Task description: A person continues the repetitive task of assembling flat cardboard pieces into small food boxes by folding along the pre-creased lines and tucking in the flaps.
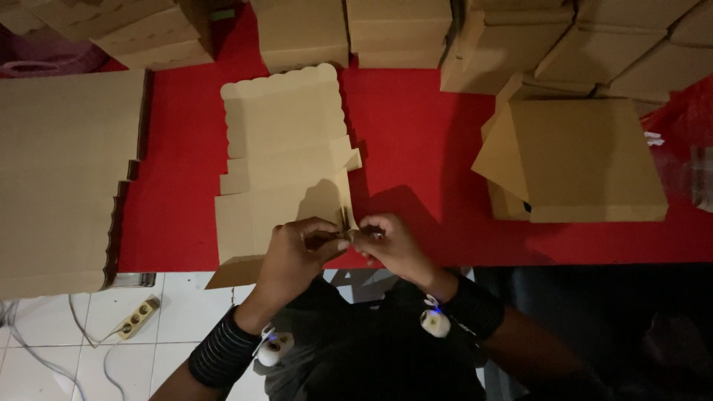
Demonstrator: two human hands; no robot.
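Dimly lit, seen from above the worker. Left hand [297, 249] and right hand [386, 241] meet at the near right corner of a half-folded cardboard box blank [286, 163], which lies on the red counter [416, 141] with its scalloped flap pointing away and its near edge hanging over the counter's front. Left grip: fingers curled shut, pinching the raised side flap of the blank at that corner. Right grip: thumb and forefinger closed on the same flap edge, fingertips nearly touching those of the left hand; the exact fold between them is too dark to make out. Both wrists carry black ribbed cuffs [223, 353] and small white sensor pods [434, 321] with a blue light.

To the left, a stack of flat cardboard sheets [63, 178] with scalloped edges, apart from the blank. To the right, a stack of finished closed boxes [587, 160], well apart from the hands. More folded boxes [397, 30] line the far edge. Down on the white tile floor [59, 356], a beige power strip [138, 317] with its cable.
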